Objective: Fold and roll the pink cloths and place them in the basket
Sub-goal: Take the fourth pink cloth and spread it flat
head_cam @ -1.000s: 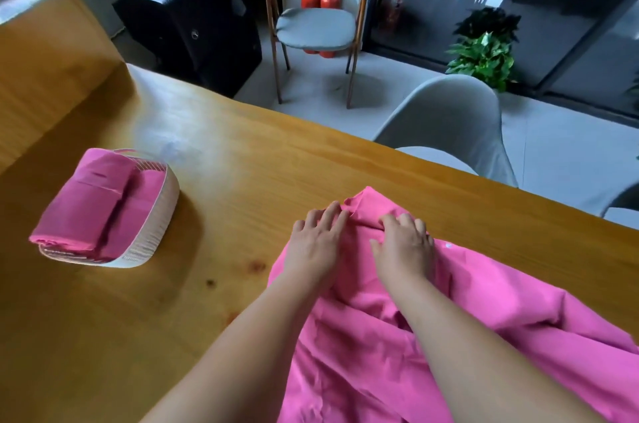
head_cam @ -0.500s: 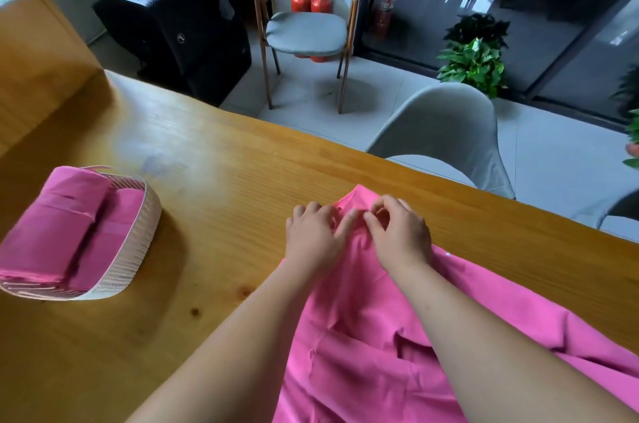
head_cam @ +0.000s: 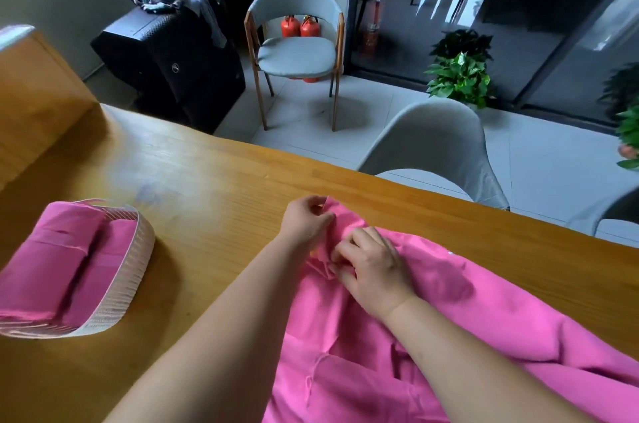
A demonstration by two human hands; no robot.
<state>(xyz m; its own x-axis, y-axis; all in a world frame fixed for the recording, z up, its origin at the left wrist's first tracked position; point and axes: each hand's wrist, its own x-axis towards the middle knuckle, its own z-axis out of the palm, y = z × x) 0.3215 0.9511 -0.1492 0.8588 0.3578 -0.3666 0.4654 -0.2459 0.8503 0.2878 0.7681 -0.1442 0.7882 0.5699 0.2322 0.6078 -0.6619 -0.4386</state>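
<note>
A large pink cloth (head_cam: 484, 329) lies crumpled on the wooden table (head_cam: 207, 187), spreading from the centre to the lower right. My left hand (head_cam: 304, 222) pinches its far corner at the top. My right hand (head_cam: 370, 263) grips a bunched edge of the same cloth just below and to the right of that corner. At the left stands a white basket (head_cam: 135, 270) holding two rolled pink cloths (head_cam: 52, 263), one of which sticks out over the rim.
A grey chair (head_cam: 435, 142) is tucked against the far table edge. Another grey chair (head_cam: 297, 42), a black case (head_cam: 166, 59) with clothes on top and potted plants (head_cam: 460, 76) stand on the floor beyond.
Both hands went from pressing flat on the cloth's corner to curling and taking hold of its edge. My right hand slid back toward me. The view tilted up and right.
</note>
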